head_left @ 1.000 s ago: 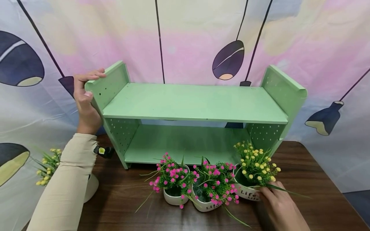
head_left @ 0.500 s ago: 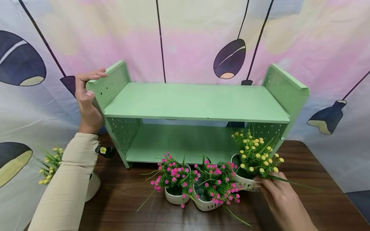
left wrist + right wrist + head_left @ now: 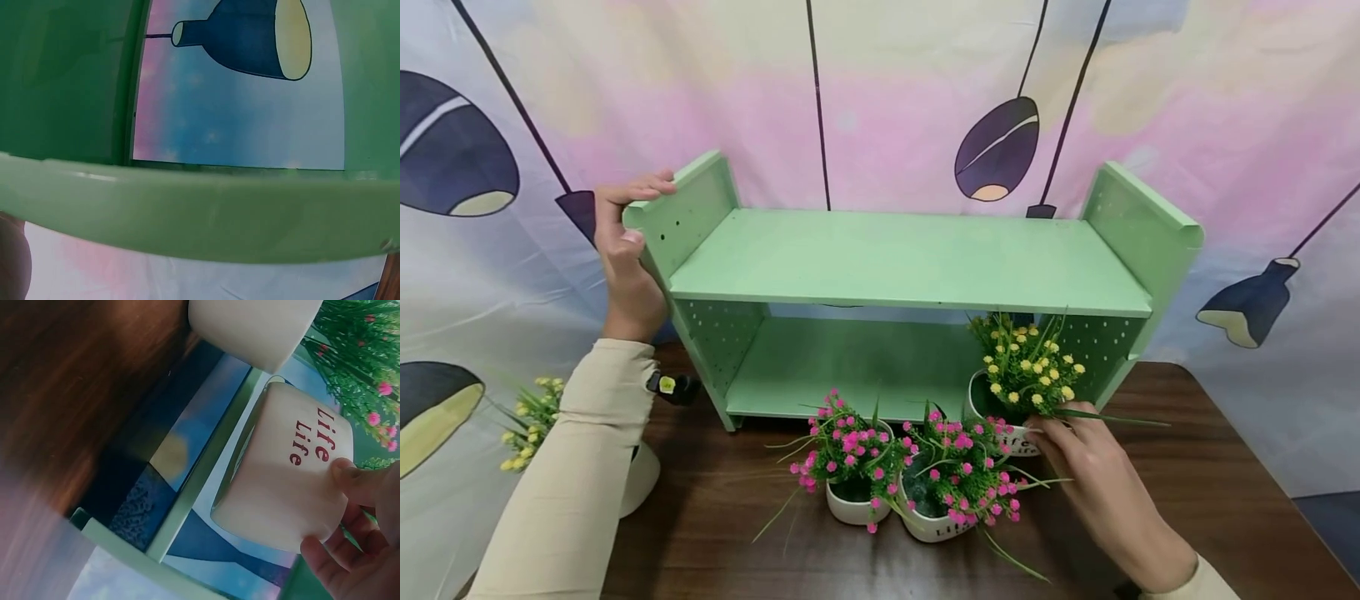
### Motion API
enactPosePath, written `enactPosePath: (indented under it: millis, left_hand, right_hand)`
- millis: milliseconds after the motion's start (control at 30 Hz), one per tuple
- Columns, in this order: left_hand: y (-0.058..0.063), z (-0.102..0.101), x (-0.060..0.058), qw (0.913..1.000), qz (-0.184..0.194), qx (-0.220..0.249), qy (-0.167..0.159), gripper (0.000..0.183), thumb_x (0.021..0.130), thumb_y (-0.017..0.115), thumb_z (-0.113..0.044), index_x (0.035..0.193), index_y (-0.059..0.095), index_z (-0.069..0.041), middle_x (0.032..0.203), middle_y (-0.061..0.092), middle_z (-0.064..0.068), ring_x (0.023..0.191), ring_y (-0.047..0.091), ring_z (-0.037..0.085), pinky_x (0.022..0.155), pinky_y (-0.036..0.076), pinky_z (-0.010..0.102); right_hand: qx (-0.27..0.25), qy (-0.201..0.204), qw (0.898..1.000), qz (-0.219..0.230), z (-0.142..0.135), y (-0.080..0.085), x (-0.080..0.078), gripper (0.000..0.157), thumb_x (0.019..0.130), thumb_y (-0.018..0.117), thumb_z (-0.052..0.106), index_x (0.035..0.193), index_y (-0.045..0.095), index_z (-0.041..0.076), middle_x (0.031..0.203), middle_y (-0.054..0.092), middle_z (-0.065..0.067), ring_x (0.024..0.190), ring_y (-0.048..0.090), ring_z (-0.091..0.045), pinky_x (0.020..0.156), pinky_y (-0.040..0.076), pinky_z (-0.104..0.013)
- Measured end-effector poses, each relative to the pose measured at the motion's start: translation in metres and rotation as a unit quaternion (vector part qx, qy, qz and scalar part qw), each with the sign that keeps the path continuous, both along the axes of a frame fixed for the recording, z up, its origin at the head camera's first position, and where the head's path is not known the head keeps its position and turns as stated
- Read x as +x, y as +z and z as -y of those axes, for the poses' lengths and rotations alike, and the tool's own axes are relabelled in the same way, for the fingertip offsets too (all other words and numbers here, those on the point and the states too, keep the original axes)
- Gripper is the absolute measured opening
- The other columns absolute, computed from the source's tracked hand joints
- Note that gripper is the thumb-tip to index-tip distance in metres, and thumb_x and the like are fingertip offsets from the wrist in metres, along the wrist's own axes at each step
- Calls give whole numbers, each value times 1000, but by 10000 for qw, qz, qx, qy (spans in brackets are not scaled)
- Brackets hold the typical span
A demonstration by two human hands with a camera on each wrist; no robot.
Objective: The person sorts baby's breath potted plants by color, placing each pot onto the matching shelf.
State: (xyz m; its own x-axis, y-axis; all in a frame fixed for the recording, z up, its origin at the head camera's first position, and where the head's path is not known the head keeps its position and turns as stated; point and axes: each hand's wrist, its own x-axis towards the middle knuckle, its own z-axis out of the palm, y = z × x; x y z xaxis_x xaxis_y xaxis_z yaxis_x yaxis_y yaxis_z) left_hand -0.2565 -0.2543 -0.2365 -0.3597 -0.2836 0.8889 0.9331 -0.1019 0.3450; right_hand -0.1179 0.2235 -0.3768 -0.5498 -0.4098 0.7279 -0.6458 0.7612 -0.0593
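My right hand (image 3: 1097, 475) pinches the rim of a white flowerpot (image 3: 1021, 442) holding yellow artificial flowers (image 3: 1033, 362). The pot overlaps the front right of the lower board of a green two-tier shelf (image 3: 910, 258). In the right wrist view, thumb and fingers hold this pot (image 3: 269, 481), marked "Life Life", at its rim; its base is off the tabletop at the shelf's front edge. My left hand (image 3: 628, 258) grips the top of the shelf's left side panel, fingers over the edge and thumb near the front. The left wrist view shows only the shelf's panel edge (image 3: 206, 215).
Two white pots with pink flowers, one at left (image 3: 859, 507) and one at right (image 3: 936, 525), stand before the shelf on the brown wooden table (image 3: 745, 533). Another white pot (image 3: 642, 479) with yellow flowers is partly behind the left sleeve. A patterned curtain (image 3: 895, 108) hangs behind.
My right hand has lifted the yellow-flowered pot and carried it up, leftward and toward the lower board. The left hand keeps its hold on the side panel.
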Motion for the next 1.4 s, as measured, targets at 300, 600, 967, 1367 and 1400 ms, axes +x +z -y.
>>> enactPosePath:
  millis: [300,600,967,1367,1400]
  left_hand:
    - [1,-1,-2,9998,14,147,-159,38,78,51,-23,105,60,3,110,67,17,129,53,43,113,44,41]
    - [-1,0,-3,9997,59,183,-175,39,77,45,-20,104,60,3,109,68,17,128,54,42,112,45,40]
    - [0,-1,-2,9995,78,244,-198,39,76,45,-20,105,60,4,110,68,17,128,54,41,111,45,40]
    - [-1,0,-3,9995,91,223,-209,40,76,43,-19,105,60,3,111,67,17,129,53,42,110,46,40]
    - [-1,0,-3,9995,92,207,-204,40,77,43,-19,105,60,3,111,67,17,129,53,41,110,46,40]
  right_hand:
    - [-150,69,9997,161,8,0,-23,13,92,75,4,105,75,6,95,74,-4,98,66,-28,88,53,-43]
    - [-263,-7,9994,208,14,-3,-40,21,83,81,-1,102,76,5,95,75,-7,94,66,-28,83,55,-44]
    - [-276,-190,9983,476,16,-6,-45,18,87,80,-1,102,74,5,92,70,-7,89,61,-24,74,52,-42]
    - [-150,-9,9990,411,13,-5,-47,24,85,82,-2,105,73,6,98,73,-8,94,65,-30,79,54,-47]
    - [-154,-9,9991,406,13,-5,-47,24,85,81,-3,105,73,6,97,73,-8,93,65,-30,79,54,-47]
